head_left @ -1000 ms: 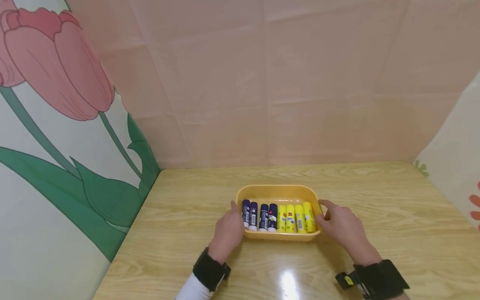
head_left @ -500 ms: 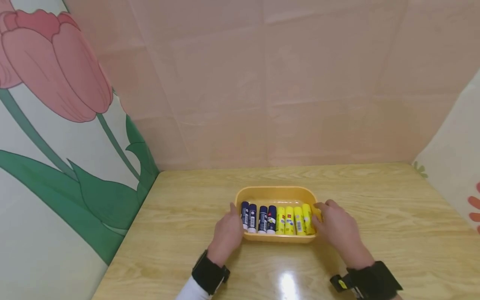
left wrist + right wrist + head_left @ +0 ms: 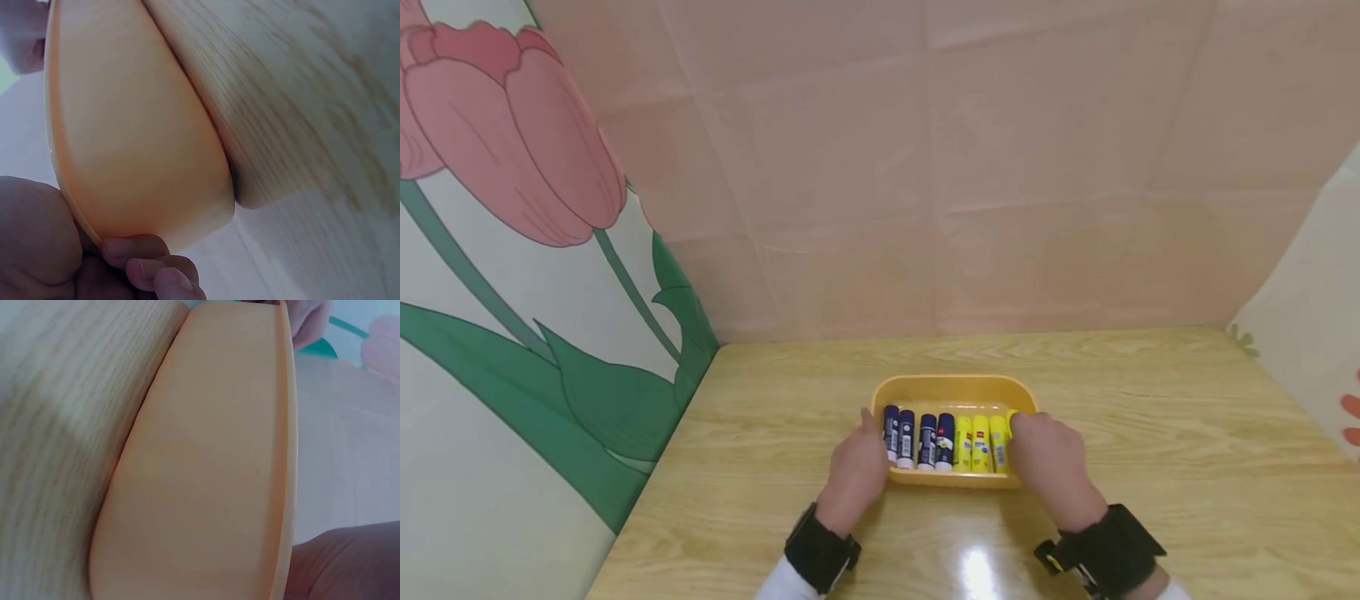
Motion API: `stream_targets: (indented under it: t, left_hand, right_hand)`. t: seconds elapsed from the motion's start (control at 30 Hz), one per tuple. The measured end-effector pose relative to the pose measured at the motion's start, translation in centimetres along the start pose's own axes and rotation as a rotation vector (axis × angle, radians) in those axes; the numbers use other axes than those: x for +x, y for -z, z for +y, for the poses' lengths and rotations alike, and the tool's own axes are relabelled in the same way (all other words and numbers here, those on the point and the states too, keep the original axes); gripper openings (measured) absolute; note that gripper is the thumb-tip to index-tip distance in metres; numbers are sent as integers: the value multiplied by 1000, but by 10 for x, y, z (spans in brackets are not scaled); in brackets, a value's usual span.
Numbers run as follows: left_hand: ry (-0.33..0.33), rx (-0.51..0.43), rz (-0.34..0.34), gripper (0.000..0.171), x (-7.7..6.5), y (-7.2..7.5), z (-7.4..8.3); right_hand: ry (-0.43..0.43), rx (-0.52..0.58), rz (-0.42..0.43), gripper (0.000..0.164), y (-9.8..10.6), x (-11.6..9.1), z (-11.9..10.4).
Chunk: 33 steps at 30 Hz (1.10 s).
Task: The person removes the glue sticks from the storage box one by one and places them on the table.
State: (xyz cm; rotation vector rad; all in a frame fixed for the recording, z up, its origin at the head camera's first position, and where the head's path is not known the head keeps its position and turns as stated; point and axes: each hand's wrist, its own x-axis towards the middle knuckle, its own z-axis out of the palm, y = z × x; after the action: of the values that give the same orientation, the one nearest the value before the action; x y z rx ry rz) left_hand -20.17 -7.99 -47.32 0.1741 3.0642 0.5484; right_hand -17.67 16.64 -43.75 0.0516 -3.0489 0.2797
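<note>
A yellow plastic tray (image 3: 955, 480) stands on the table, with dark blue glue sticks (image 3: 906, 437) lined up on its left and yellow glue sticks (image 3: 981, 446) on its right. My left hand (image 3: 857, 467) grips the tray's left end; in the left wrist view its curled fingers (image 3: 134, 247) lie against the outer wall below the rim. My right hand (image 3: 1052, 462) reaches over the tray's right end and covers most of the rightmost yellow stick, whose top (image 3: 1012, 413) peeks out beside it. Its fingertips are hidden, so I cannot tell whether they pinch that stick.
The wood-grain table (image 3: 760, 417) extends on both sides of the tray. A pinkish sheet (image 3: 925, 208) hangs behind it. On the left is a panel with a printed tulip (image 3: 512, 142), on the right a pale panel (image 3: 1315, 317).
My right hand has moved left, from the tray's right rim to over the rightmost yellow glue stick. The left hand and the tray stay nearly in place.
</note>
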Motion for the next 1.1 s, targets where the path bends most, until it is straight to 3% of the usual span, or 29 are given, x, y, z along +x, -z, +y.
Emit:
stream_targets:
  t: [0.33,0.7,0.97,1.1]
  left_hand:
    - [2,-22,2,57,-2,1,3]
    - [11,3,12,56,-3,5,2]
    - [13,0,12,57,-4,4,1]
    - [-2,19,21,58,-3,3,-1]
  right_hand:
    - [-7,-32,16,7,-6,3,-2]
    - [52,-90,3,10,-14,12,-4]
    - [6,-96,-89,6,-17,23,-6]
    - [0,-112,-114,16,-21,26,-7]
